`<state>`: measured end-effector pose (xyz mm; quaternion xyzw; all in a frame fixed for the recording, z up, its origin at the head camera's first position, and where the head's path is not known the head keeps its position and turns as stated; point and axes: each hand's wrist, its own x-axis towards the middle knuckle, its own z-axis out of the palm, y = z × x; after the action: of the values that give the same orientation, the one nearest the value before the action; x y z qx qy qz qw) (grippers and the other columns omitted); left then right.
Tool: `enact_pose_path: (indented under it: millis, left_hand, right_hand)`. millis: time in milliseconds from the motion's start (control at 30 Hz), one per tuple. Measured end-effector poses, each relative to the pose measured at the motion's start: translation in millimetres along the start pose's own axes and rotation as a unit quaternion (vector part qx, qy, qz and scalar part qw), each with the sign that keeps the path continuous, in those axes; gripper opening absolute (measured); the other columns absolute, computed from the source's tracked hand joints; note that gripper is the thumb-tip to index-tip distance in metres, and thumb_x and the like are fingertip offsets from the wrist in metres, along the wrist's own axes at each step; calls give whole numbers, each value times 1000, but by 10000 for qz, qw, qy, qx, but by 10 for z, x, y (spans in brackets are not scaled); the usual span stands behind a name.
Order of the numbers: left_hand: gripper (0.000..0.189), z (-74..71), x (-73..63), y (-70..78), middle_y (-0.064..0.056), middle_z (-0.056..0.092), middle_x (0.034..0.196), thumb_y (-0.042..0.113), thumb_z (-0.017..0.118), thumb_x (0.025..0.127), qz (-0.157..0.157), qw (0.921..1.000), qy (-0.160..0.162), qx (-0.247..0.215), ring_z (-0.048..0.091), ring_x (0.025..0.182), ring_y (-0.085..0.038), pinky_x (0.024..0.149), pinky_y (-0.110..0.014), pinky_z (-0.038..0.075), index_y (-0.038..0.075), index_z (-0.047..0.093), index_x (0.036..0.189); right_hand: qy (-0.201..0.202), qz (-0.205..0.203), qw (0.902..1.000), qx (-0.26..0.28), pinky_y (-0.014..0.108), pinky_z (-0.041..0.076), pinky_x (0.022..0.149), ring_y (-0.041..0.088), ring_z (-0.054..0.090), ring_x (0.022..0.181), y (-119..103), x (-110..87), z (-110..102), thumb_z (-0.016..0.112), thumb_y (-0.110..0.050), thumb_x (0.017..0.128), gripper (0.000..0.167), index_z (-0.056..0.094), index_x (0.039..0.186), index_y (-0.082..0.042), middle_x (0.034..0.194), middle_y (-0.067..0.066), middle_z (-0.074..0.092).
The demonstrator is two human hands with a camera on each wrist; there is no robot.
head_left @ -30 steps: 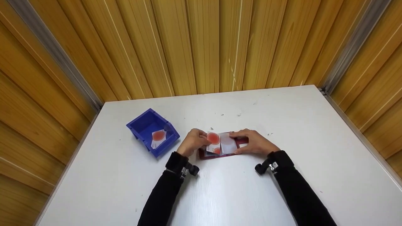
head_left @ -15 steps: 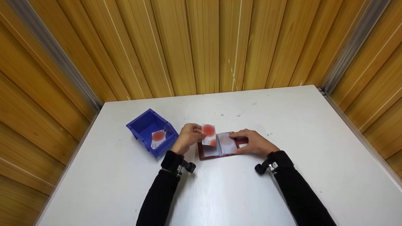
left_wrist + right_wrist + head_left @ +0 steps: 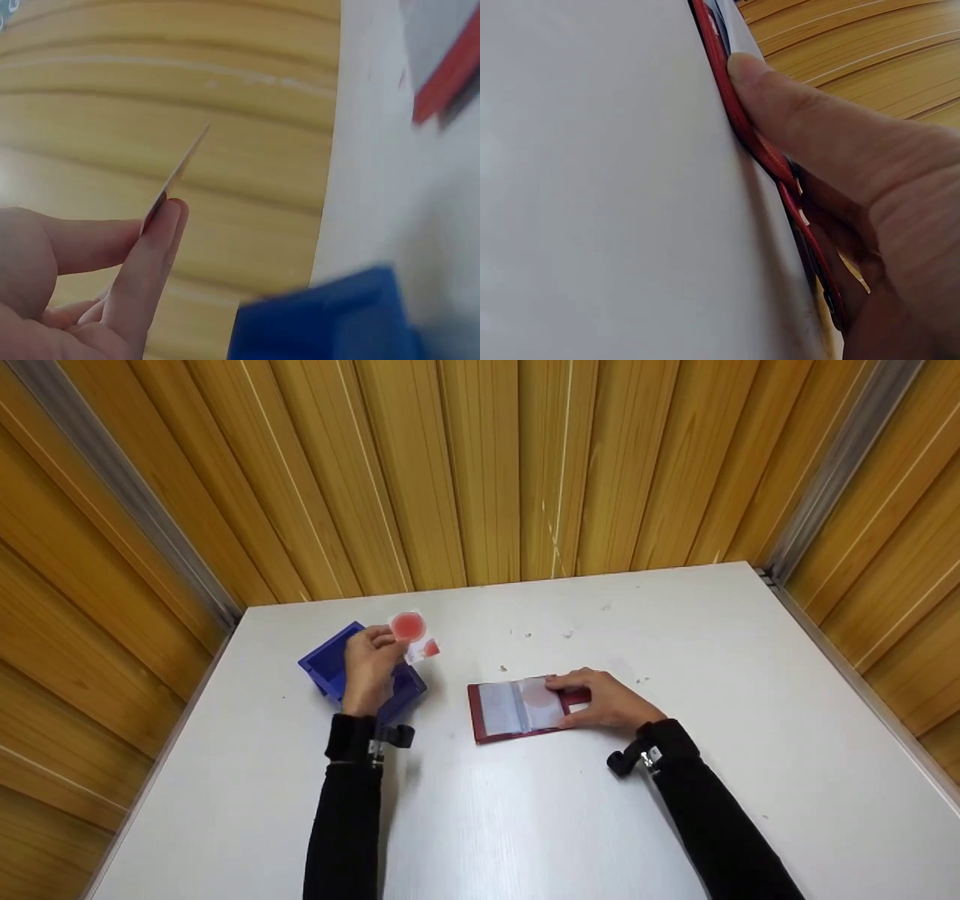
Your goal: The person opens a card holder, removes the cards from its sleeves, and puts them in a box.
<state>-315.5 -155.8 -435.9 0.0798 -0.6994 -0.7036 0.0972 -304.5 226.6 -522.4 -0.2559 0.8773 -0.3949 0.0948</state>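
Observation:
A white card (image 3: 415,649) with red circles is pinched between the thumb and fingers of my left hand (image 3: 367,667), up over the blue bin (image 3: 324,660). Seen edge-on in the left wrist view, the card (image 3: 180,169) tilts upward from the fingertips. On the table lies a red card holder (image 3: 476,718), spread flat with clear sleeves (image 3: 500,709). My right hand (image 3: 607,701) grips its right side, thumb at the near edge and fingers at the far edge. In the right wrist view the thumb (image 3: 802,112) presses along the red cover (image 3: 731,94).
The white table (image 3: 525,825) carries small dark marks toward the back. Yellow wood-look panels (image 3: 487,472) rise behind it and on both sides. My left hand and forearm cover part of the bin's inside.
My left hand has drawn the card away from the card holder, up and left to over the bin. The holder's left sleeve is now uncovered. My right hand keeps its hold in place.

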Motion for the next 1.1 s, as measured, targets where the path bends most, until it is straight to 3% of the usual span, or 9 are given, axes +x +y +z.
enact_pose_path:
  millis: [200, 333, 433, 533, 733, 967, 1100]
  left_hand:
    - [31, -437, 140, 25, -6, 71, 86, -7, 68, 88, 81, 9936, 1017, 482, 64, 72, -6, 68, -18, 56, -11, 64, 118]
    - [32, -611, 190, -30, -12, 74, 94, -3, 68, 87, 28, 9835, 1432, 1108, 65, 76, -8, 65, -16, 54, -8, 67, 118]
    - [30, -662, 206, -72, -20, 76, 101, 0, 67, 87, 177, 9705, 1632, 1767, 68, 83, -18, 66, -19, 52, -6, 70, 116]
    - [27, -677, 212, -117, -23, 76, 102, 1, 64, 87, 428, 9523, 1770, 2447, 71, 89, -30, 73, -32, 54, -6, 73, 111]
    - [27, -653, 197, -178, -27, 74, 98, -4, 58, 83, 841, 9255, 1675, 3290, 69, 96, -44, 88, -55, 52, -9, 73, 104]
    - [18, -599, 166, -173, -28, 74, 91, -7, 58, 82, 1122, 9049, 1281, 3901, 69, 90, -46, 82, -57, 53, -10, 75, 90]
    - [13, -571, 149, -183, -29, 73, 87, -7, 59, 83, 1143, 8884, 1163, 4292, 69, 87, -48, 79, -58, 52, -7, 70, 77]
  right_hand:
    - [-3, -54, 10000, 36, 40, 43, 114, 20, 53, 135, 2, -13, -14, 92, -30, 79, 65, 68, 139, -22, 149, -6, 60]
    - [6, -110, 9999, -2, 41, 43, 114, 21, 54, 135, -1, -9, -15, 92, -30, 78, 65, 68, 138, -22, 148, -5, 60]
    - [-4, -114, 9999, 7, 43, 42, 114, 22, 54, 135, 0, -1, -10, 92, -31, 78, 65, 68, 138, -21, 148, -4, 61]
    - [-26, -96, 10000, -6, 45, 43, 114, 22, 54, 134, 2, 1, -6, 91, -32, 79, 65, 68, 139, -21, 148, -3, 61]
    - [-73, -42, 10000, 35, 45, 44, 112, 23, 55, 131, 0, -19, -5, 91, -34, 80, 65, 67, 139, -21, 148, -3, 60]
    - [-46, -24, 10000, -32, 45, 44, 111, 22, 55, 130, 1, -21, -9, 91, -34, 80, 64, 68, 139, -22, 147, -3, 61]
    - [-58, -43, 9999, -96, 44, 44, 111, 23, 55, 130, -5, -6, -2, 90, -35, 80, 65, 67, 139, -22, 147, -2, 61]
